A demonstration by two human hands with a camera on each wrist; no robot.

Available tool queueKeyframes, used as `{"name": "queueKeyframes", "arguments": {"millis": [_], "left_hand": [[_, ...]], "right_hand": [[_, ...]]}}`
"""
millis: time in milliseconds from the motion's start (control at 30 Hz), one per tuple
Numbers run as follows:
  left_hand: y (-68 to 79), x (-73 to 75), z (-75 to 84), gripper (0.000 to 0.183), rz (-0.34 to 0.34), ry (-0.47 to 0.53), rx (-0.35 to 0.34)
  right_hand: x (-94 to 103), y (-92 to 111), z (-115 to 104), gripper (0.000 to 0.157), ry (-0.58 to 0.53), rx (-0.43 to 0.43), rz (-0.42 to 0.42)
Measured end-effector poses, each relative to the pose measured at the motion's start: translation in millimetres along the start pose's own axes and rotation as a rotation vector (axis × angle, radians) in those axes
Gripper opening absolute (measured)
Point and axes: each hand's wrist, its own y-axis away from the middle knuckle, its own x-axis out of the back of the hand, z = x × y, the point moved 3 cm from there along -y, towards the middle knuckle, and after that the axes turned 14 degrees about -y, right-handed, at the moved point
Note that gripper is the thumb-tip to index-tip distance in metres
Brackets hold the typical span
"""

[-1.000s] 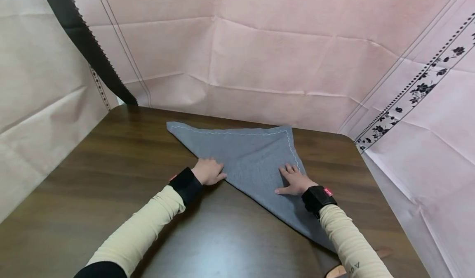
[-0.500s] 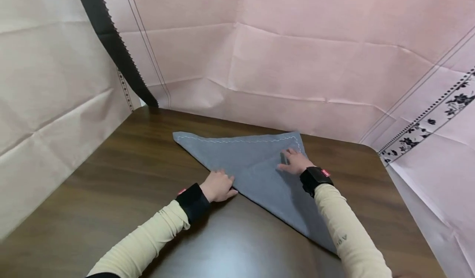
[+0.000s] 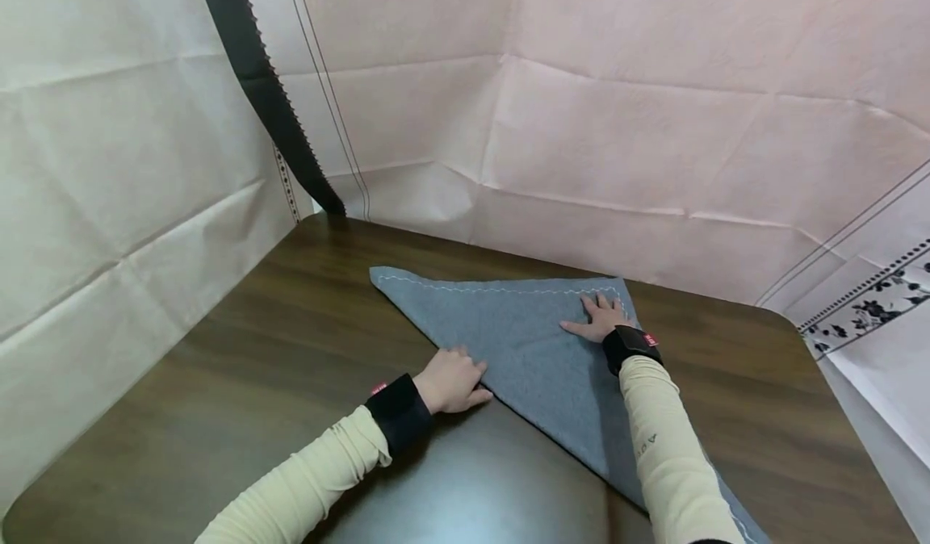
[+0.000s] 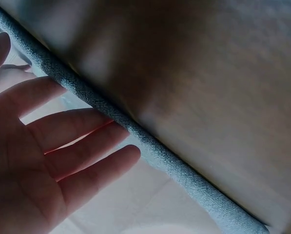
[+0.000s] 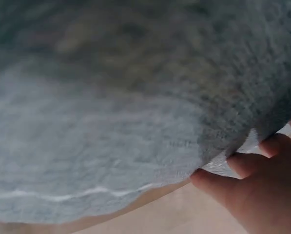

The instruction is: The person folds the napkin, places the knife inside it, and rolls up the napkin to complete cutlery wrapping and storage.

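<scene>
A grey-blue cloth (image 3: pixel 501 334) with white stitching near its edges lies folded into a triangle on the table. My left hand (image 3: pixel 452 378) rests at the long folded edge, left of its middle; the left wrist view has its extended fingers (image 4: pixel 87 148) touching the fold (image 4: pixel 169 161). Spread flat near the far right corner, my right hand (image 3: pixel 601 318) presses on the cloth, its fingertips by the stitched border. In the right wrist view that hand (image 5: pixel 252 185) touches the cloth surface (image 5: pixel 87 136). The right forearm hides part of the cloth's near right end.
The brown wooden table (image 3: pixel 305 326) has rounded corners. Pale pink sheeting (image 3: pixel 617 140) hangs behind its far edge and along the sides. A black strip (image 3: pixel 269 92) runs down to the far left corner, and a floral band (image 3: pixel 872 310) shows at the right.
My right hand has slid up the cloth from its right side to the far right corner. The left hand stays at the fold. The head view has turned left.
</scene>
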Motion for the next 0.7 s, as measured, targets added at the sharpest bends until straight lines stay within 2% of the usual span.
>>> {"name": "queueKeyframes", "arguments": {"millis": [67,167,300,433,533,600,700], "left_hand": [[-2.7,2.4,-3.4,0.045,0.022,0.037,-0.012],[-9.9,4.5,-16.6,0.035,0.064,0.148,-0.008],[-24.0,-1.5,-46.2,0.033,0.062,0.265,0.060],[-30.8,-21.8,-79.3,0.046,-0.028,0.267,0.158],[-26.6,-39.2,-99.2,0.050,-0.130,0.274,0.219],[-22.0,-48.5,-107.5,0.051,-0.185,0.277,0.240],[-16.8,-55.4,-111.2,0.053,-0.214,0.274,0.249]], "right_hand": [[2.6,11.2,-4.5,0.085,0.031,0.051,0.027],[1.6,37.6,-17.7,0.073,0.079,0.132,0.039],[-6.0,93.1,-30.2,0.069,0.108,0.183,0.002],[-16.5,156.8,-24.3,0.071,0.114,0.211,-0.001],[-26.4,197.9,-11.4,0.073,0.095,0.185,0.004],[-33.3,221.1,-2.0,0.074,0.069,0.139,0.004],[-42.2,246.7,10.0,0.075,0.045,0.087,0.026]]}}
